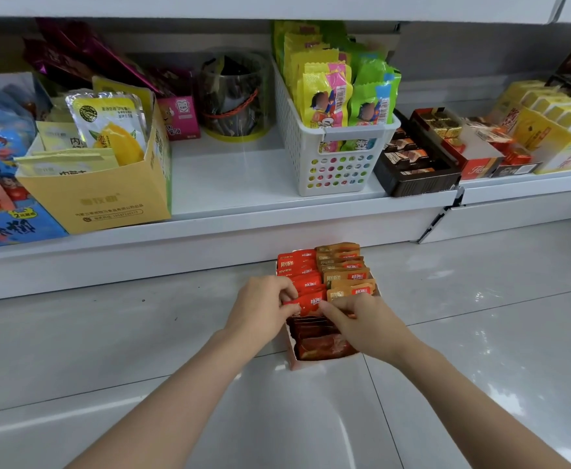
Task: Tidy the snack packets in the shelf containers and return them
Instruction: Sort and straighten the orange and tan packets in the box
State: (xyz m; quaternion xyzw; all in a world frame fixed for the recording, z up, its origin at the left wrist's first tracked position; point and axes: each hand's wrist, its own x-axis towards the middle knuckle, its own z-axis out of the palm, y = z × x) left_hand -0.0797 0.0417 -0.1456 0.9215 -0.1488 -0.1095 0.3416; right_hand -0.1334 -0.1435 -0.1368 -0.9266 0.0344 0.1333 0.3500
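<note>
A white cardboard box [292, 362] stands on the grey tiled floor below the shelf. It holds upright rows of red packets [297, 262] on the left, orange-brown packets [343, 265] on the right and dark red ones [321, 345] at the near end. My left hand [263, 309] and my right hand [358, 316] both pinch one red packet [307, 303] in the box, the left hand at its left edge and the right hand at its right edge.
A white shelf [236, 184] above carries a yellow carton [101, 198] of mango packets, a white perforated basket [338, 157] of yellow and green packets, a clear round tub [235, 96], dark chocolate trays [412, 164] and yellow boxes [554, 130]. Bare shelf lies between carton and basket.
</note>
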